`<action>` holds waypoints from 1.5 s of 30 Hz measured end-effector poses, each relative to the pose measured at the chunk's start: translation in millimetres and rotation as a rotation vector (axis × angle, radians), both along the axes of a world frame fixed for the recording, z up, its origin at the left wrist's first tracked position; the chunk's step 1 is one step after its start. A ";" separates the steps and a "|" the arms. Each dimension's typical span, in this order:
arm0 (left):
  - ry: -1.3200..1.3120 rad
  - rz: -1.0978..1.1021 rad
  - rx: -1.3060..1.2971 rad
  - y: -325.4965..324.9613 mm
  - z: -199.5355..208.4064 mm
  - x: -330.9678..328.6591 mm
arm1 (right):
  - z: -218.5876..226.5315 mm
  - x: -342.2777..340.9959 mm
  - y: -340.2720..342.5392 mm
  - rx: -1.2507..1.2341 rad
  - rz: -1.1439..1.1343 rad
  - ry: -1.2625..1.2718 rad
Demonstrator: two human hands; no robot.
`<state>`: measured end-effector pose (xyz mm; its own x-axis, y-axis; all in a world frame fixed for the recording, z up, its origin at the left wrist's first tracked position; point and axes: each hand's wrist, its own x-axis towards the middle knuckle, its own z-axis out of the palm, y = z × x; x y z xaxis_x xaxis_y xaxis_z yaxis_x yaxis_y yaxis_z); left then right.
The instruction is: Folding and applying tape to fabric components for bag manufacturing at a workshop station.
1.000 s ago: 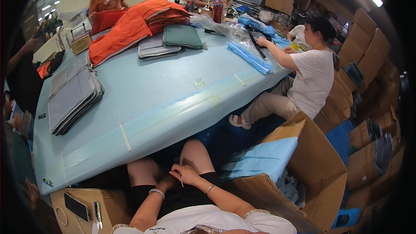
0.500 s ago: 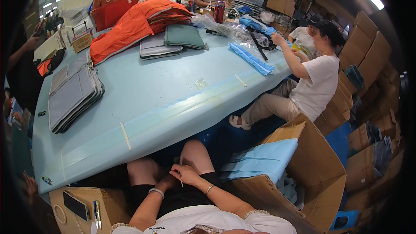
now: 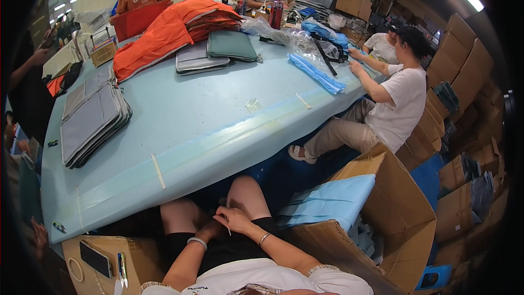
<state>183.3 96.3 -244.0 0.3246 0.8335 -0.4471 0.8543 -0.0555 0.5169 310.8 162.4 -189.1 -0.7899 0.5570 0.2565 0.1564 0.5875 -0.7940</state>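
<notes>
My right hand (image 3: 236, 219) rests in my lap, its fingers pinched together. A thin white strip (image 3: 227, 227) sticks out from them; its kind is too small to make out. My left hand (image 3: 210, 231) lies against it between my thighs, its fingers mostly hidden. Both hands stay below the near edge of the large table with a pale blue cover (image 3: 191, 120).
Left of me, a cardboard box (image 3: 144, 257) bears a phone (image 3: 95, 259), a tape ring (image 3: 75, 269) and a cutter (image 3: 124, 270). Right, an open carton (image 3: 406, 224) holds light blue fabric (image 3: 333, 199). Grey pouches (image 3: 93, 125) and orange fabric (image 3: 158, 38) lie on the table; co-workers sit and stand around it.
My hands have not visibly moved. The co-worker at the right has lowered their arms toward the blue fabric on the table. The person at the far left shifted the red piece slightly left and down.
</notes>
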 end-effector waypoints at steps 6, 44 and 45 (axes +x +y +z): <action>-0.044 0.060 -0.040 -2.9 -8.6 -4.2 | 1.8 -1.8 -2.2 0.012 0.002 0.014; -0.043 0.022 0.013 0.8 -13.1 -1.6 | -3.2 2.7 -0.2 -0.048 -0.008 -0.008; -0.050 0.043 -0.004 0.9 -8.0 -0.6 | -3.3 2.9 -0.3 -0.044 -0.007 -0.003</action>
